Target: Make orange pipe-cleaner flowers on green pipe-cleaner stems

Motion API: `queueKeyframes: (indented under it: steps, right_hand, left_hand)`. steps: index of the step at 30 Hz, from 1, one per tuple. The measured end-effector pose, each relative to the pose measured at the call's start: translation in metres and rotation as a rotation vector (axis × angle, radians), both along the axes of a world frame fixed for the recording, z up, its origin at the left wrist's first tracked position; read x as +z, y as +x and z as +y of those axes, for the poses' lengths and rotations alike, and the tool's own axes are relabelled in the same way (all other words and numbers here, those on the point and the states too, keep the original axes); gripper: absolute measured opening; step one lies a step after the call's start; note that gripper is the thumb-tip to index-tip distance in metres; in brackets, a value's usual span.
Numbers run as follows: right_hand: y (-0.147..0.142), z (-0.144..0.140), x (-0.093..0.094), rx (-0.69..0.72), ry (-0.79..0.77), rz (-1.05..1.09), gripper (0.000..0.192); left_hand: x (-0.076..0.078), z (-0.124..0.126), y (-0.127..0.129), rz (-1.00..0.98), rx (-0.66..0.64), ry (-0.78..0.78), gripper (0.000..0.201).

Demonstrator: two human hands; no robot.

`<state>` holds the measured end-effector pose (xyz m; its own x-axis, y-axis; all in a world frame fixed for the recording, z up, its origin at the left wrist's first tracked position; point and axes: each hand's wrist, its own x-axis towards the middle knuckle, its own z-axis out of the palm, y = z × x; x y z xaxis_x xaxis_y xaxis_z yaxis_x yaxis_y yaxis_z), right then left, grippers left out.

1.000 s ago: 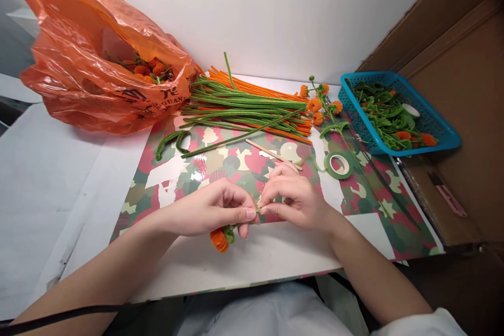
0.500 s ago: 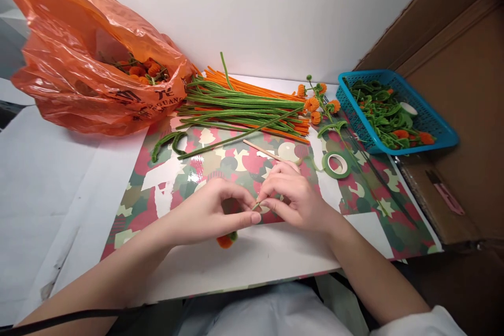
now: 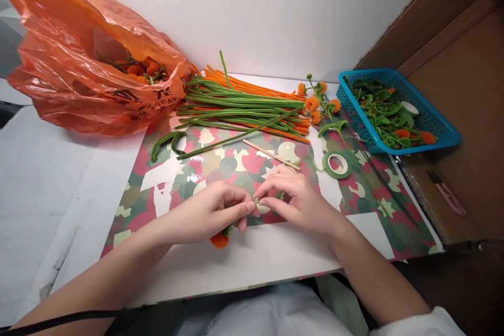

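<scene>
Left hand and right hand meeting fingertip to fingertip, both pinched on a green stem, orange pompom flower hanging at 6 o'clock, tape roll at 2 o'clock

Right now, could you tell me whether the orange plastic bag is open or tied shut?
Open. The orange plastic bag lies on its side with its mouth gaping, showing orange and green pieces inside.
</scene>
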<state>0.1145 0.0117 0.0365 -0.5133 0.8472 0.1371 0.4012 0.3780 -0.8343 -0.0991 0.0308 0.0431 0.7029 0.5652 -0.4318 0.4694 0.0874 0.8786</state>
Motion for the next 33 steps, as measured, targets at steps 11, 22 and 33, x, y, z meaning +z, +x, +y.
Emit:
queueKeyframes:
  steps: [11,22,33]
  right_hand:
    - [-0.004,-0.004,0.001,0.008,-0.112,-0.028,0.012]
    - [-0.018,-0.002,-0.016,0.186,-0.144,0.236,0.038]
    - [-0.02,-0.004,-0.024,0.326,-0.414,0.583,0.042]
  left_hand:
    - [-0.005,-0.005,0.007,-0.057,0.07,-0.065,0.035]
    - [-0.009,-0.008,0.004,-0.142,0.144,-0.036,0.023]
    - [-0.011,-0.011,0.011,-0.388,0.177,-0.339,0.024]
